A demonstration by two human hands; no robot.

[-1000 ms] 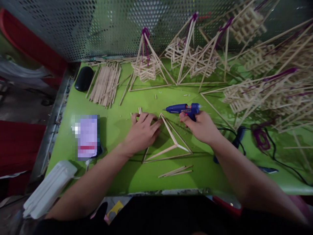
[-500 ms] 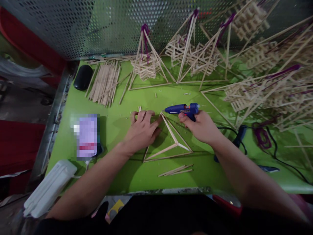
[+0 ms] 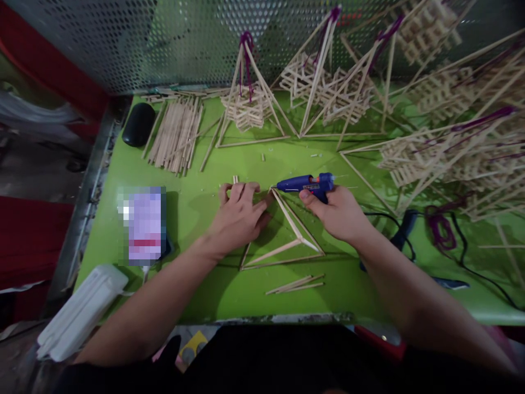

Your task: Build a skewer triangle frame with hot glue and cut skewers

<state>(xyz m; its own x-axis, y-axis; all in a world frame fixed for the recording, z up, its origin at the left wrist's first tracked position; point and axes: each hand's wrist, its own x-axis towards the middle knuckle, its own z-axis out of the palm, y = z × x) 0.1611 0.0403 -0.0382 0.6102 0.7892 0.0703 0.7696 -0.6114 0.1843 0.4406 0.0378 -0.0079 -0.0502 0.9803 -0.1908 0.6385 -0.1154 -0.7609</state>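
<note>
My right hand [image 3: 342, 210] is wrapped around a blue hot glue gun [image 3: 305, 183], its nozzle pointing left at the top corner of a pyramid frame of thin wooden sticks [image 3: 287, 243]. The nozzle tip appears to touch that corner. Over the frame's left side lies my left hand [image 3: 241, 210], index finger and thumb gripping the sticks by the same corner; its other fingers are bent on the table. Part of the frame is hidden beneath it. Short stick ends [image 3: 235, 179] show just beyond the left fingers. Several loose sticks [image 3: 295, 284] lie in front of the frame.
On the green table [image 3: 205, 301] are a bundle of sticks [image 3: 174, 137], a black rounded case [image 3: 139, 125], a blurred-out device [image 3: 144, 227] and a white power strip [image 3: 82, 312]. Finished-looking stick pyramids with purple cord [image 3: 250, 106] line the back and right. A black cable [image 3: 463, 251] runs right.
The hands, glue gun and stick frame hold nearly the same pose. The camera view has shifted slightly.
</note>
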